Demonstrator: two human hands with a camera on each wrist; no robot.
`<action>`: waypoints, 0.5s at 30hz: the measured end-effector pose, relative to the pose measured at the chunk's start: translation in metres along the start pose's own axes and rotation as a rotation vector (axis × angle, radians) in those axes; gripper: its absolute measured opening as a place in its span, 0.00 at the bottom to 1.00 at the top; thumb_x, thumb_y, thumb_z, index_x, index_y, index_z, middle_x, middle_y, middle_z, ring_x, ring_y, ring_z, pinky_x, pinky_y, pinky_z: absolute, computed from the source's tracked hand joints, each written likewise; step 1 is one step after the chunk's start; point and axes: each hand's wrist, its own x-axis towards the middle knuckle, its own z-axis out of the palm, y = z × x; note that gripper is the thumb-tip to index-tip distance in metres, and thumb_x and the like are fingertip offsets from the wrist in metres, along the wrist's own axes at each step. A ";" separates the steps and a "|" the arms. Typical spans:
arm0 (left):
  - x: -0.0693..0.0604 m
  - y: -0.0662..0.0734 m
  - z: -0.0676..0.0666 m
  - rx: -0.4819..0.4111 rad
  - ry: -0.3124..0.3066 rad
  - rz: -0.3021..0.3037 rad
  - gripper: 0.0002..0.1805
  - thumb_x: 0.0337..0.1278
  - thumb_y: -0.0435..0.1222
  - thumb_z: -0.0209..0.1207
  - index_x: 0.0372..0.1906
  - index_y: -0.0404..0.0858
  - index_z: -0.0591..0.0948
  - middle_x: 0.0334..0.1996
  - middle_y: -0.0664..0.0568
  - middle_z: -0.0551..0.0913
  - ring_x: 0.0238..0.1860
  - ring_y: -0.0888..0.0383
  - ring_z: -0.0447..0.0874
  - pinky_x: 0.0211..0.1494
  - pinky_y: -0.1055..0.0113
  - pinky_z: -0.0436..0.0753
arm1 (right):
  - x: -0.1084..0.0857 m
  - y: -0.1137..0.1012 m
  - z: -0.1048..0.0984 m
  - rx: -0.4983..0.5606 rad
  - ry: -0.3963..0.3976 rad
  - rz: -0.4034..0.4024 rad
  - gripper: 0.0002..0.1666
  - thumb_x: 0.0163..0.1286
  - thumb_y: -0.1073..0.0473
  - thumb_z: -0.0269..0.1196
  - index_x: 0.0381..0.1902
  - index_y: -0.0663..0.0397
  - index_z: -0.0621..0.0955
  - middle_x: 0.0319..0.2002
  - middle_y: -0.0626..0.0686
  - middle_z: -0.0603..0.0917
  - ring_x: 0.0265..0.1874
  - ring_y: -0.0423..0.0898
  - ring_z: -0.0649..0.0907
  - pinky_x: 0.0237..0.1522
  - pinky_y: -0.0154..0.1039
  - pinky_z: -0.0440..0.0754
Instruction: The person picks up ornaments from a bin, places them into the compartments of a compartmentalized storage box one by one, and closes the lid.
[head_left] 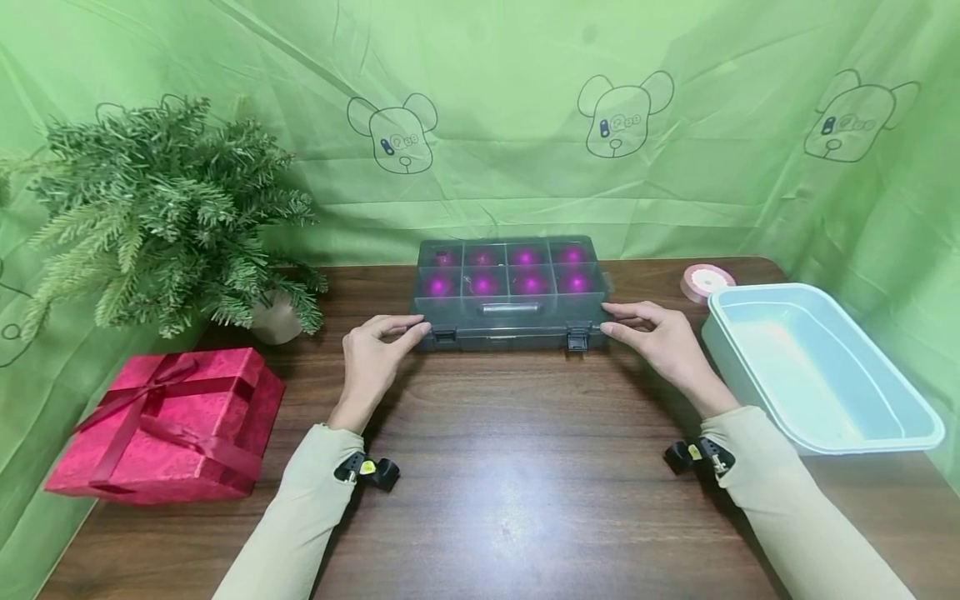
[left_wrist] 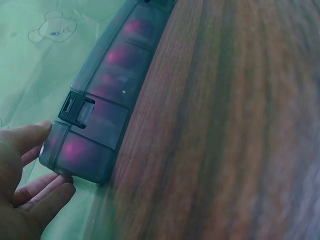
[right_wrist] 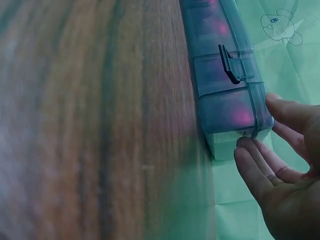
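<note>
A translucent grey plastic organizer case (head_left: 512, 292) lies lid-down on the table, its divided compartments holding several shiny magenta balls (head_left: 531, 283). My left hand (head_left: 372, 357) grips the case's left front corner, with thumb and fingertips on its end. The right hand (head_left: 666, 346) holds the opposite end in the same way, digits slightly bent. Near the left hand, the left latch (left_wrist: 76, 109) lies flat against the front. The right latch (right_wrist: 229, 65) sticks outward from the case. A handle (head_left: 510, 308) runs along the front between them.
At left stand a small artificial fir tree (head_left: 180, 217) and a red gift box (head_left: 161, 425) with ribbon. A pale blue plastic basin (head_left: 731, 367) sits at right, with a pink ribbon roll (head_left: 693, 285) behind it. Green cloth (head_left: 510, 167) hangs behind the wooden table (head_left: 517, 467).
</note>
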 end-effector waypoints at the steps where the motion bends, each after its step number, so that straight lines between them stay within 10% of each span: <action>1: 0.000 0.000 0.000 0.000 -0.001 0.000 0.13 0.56 0.45 0.80 0.43 0.46 0.95 0.42 0.53 0.93 0.41 0.55 0.93 0.42 0.74 0.79 | 0.000 -0.001 0.001 -0.009 0.006 -0.013 0.23 0.70 0.55 0.76 0.60 0.54 0.88 0.53 0.57 0.89 0.45 0.44 0.89 0.46 0.23 0.81; 7: 0.000 0.001 -0.001 0.007 -0.007 -0.009 0.13 0.56 0.45 0.80 0.44 0.46 0.95 0.42 0.52 0.93 0.42 0.55 0.93 0.43 0.72 0.80 | -0.003 -0.008 0.005 -0.129 0.073 -0.141 0.20 0.66 0.60 0.79 0.55 0.56 0.91 0.49 0.56 0.87 0.49 0.56 0.90 0.47 0.24 0.80; 15: 0.000 0.001 -0.001 0.003 -0.010 -0.005 0.13 0.56 0.45 0.80 0.44 0.46 0.95 0.43 0.53 0.93 0.42 0.55 0.93 0.44 0.70 0.81 | -0.001 -0.005 0.011 -0.251 0.112 -0.390 0.21 0.57 0.67 0.82 0.49 0.60 0.92 0.54 0.58 0.87 0.55 0.58 0.86 0.57 0.50 0.79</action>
